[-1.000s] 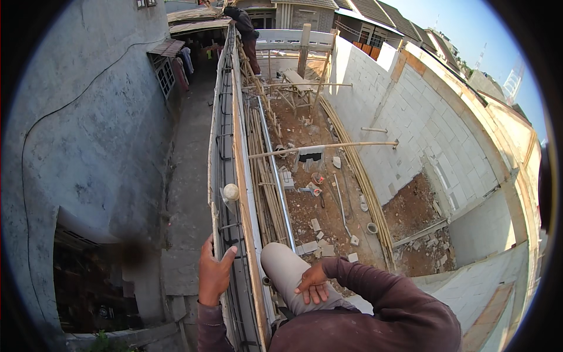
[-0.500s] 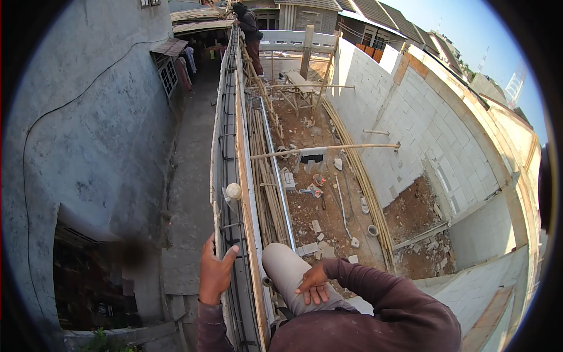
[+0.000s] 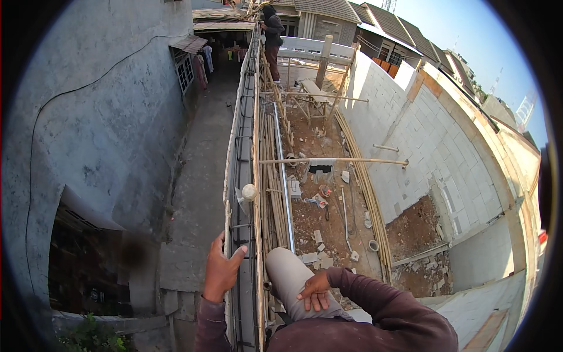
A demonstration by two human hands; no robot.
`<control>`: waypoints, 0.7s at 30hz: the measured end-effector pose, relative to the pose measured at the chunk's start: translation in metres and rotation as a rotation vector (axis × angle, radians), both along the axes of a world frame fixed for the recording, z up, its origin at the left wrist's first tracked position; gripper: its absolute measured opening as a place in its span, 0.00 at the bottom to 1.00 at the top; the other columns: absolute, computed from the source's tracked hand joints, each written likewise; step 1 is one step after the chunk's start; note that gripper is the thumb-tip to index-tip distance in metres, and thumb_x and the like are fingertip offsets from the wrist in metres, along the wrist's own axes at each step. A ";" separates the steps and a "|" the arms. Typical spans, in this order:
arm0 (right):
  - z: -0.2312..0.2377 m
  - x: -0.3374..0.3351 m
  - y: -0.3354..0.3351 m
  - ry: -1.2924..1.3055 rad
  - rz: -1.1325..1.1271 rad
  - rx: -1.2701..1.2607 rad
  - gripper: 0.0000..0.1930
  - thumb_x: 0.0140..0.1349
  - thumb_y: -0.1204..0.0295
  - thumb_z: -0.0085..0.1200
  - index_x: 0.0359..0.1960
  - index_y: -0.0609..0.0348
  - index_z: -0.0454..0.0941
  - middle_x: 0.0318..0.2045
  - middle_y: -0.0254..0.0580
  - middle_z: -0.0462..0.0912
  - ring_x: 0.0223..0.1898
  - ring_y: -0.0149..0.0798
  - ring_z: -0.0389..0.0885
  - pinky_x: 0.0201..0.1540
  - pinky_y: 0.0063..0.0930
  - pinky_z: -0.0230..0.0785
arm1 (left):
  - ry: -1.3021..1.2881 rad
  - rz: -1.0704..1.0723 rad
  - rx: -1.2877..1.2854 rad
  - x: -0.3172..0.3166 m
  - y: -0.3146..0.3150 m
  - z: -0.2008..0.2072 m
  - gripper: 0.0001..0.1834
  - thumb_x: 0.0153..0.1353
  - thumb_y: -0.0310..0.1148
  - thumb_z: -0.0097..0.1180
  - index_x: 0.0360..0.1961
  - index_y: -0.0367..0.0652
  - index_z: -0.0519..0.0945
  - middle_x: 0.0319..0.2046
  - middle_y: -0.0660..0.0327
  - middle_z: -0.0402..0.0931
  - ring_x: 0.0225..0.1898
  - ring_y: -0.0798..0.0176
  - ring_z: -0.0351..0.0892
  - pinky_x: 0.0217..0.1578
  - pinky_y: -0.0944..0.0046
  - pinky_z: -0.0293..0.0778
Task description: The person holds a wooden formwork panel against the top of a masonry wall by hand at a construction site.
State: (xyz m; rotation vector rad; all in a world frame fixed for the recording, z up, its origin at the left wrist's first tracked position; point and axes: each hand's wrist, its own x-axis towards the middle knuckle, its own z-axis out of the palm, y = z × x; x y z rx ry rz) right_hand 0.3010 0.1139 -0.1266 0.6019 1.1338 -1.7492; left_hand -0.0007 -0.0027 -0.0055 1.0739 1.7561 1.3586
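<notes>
A long narrow wall-top form runs away from me, with dark steel reinforcing bars [image 3: 243,138] lying between its two side boards. My left hand [image 3: 223,267] grips the form's outer board [image 3: 228,220] at the left; its thumb lies on the inner side, and the other fingers are mostly hidden behind. Further along the form, a pale round knob [image 3: 249,192] stands over a grey, blade-like piece, apart from the hand. My right hand [image 3: 315,292] lies flat on my thigh [image 3: 289,273], fingers spread, holding nothing. The inner board [image 3: 256,176] runs beside my knee.
A drop to a concrete alley [image 3: 202,158] lies left, beside a grey wall [image 3: 105,135]. Right, far below, are bamboo poles [image 3: 366,193], rubble and a bucket [image 3: 373,245]. A bamboo crossbar [image 3: 340,160] spans toward the block wall [image 3: 428,129]. Another person [image 3: 271,44] stands at the far end.
The view has swung a little, so the scene sits further right and slightly lower. Both hands keep their places, left on the board and right on the thigh.
</notes>
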 end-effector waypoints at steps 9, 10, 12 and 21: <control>0.003 -0.001 0.002 0.000 0.001 0.002 0.36 0.76 0.39 0.46 0.55 0.64 0.85 0.34 0.49 0.91 0.29 0.44 0.91 0.34 0.41 0.86 | 0.019 0.013 -0.005 -0.001 0.000 -0.004 0.34 0.65 0.38 0.69 0.68 0.33 0.73 0.58 0.46 0.76 0.59 0.49 0.79 0.62 0.54 0.72; 0.003 -0.002 0.002 -0.001 0.004 0.007 0.36 0.76 0.39 0.46 0.55 0.64 0.85 0.34 0.49 0.91 0.29 0.44 0.91 0.34 0.41 0.86 | 0.021 0.013 -0.007 -0.001 0.000 -0.004 0.34 0.65 0.38 0.69 0.68 0.33 0.73 0.58 0.46 0.76 0.59 0.50 0.79 0.62 0.54 0.72; 0.003 -0.001 0.002 -0.001 0.005 0.004 0.36 0.76 0.39 0.46 0.55 0.64 0.85 0.34 0.49 0.91 0.29 0.44 0.91 0.34 0.41 0.86 | 0.019 0.013 -0.003 -0.001 0.000 -0.005 0.34 0.65 0.37 0.69 0.68 0.33 0.73 0.58 0.46 0.77 0.59 0.50 0.79 0.62 0.54 0.73; 0.004 -0.002 0.002 -0.006 0.004 -0.004 0.35 0.77 0.39 0.45 0.55 0.64 0.84 0.34 0.48 0.90 0.29 0.44 0.91 0.34 0.40 0.85 | 0.033 0.012 0.001 0.001 0.001 -0.001 0.33 0.65 0.36 0.69 0.67 0.32 0.74 0.57 0.46 0.77 0.58 0.50 0.80 0.61 0.54 0.73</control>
